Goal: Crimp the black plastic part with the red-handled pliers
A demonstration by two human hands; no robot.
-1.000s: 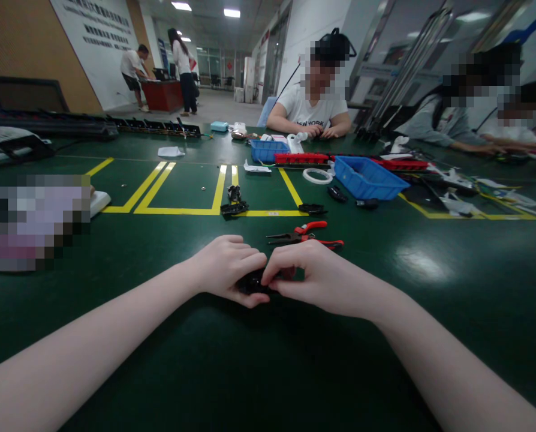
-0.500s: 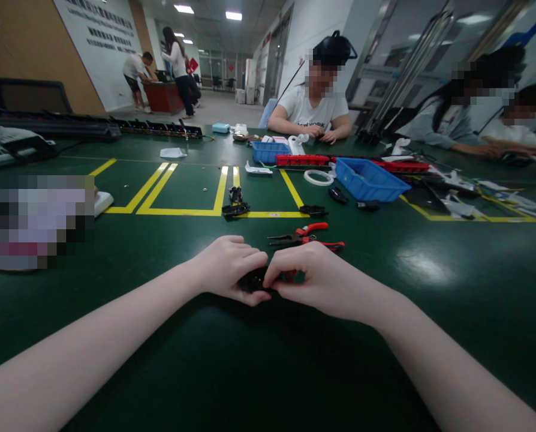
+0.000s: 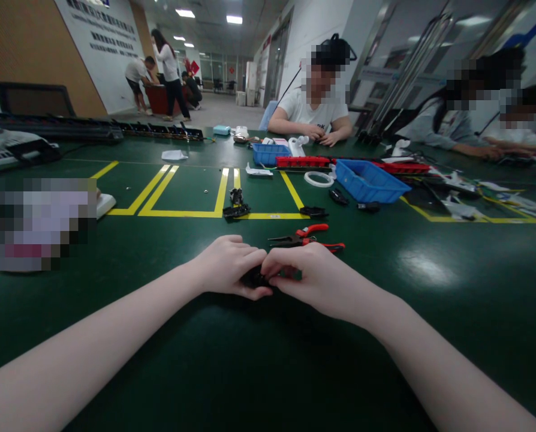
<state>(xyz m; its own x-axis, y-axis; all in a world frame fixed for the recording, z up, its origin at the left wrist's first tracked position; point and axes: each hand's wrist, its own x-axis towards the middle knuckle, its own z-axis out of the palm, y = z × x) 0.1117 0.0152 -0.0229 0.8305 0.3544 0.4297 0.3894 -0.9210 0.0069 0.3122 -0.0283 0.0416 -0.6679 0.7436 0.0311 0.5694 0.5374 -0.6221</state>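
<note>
Between my hands is a small black plastic part (image 3: 252, 277), mostly covered by fingers, so its exact kind does not show. My left hand (image 3: 232, 264) is wrapped round it from the left, thumb on the near side. My right hand (image 3: 304, 270) is closed in a pinch at the part's right end; whether the fingertips grip the part itself or something tiny on it is hidden. Just beyond my right hand lie long-nose pliers (image 3: 295, 239) with red handles, jaws pointing left.
Farther off on the green table (image 3: 196, 360) lie black parts (image 3: 236, 210) and another black piece (image 3: 313, 212) by yellow tape lines. Beyond are a blue bin (image 3: 369, 183), a white tape ring (image 3: 318, 179) and a red strip (image 3: 301, 162). A co-worker (image 3: 315, 108) sits opposite.
My right fingertips have shifted slightly left and closed in on the black part. My left hand keeps its hold. In the background, a standing person has moved left.
</note>
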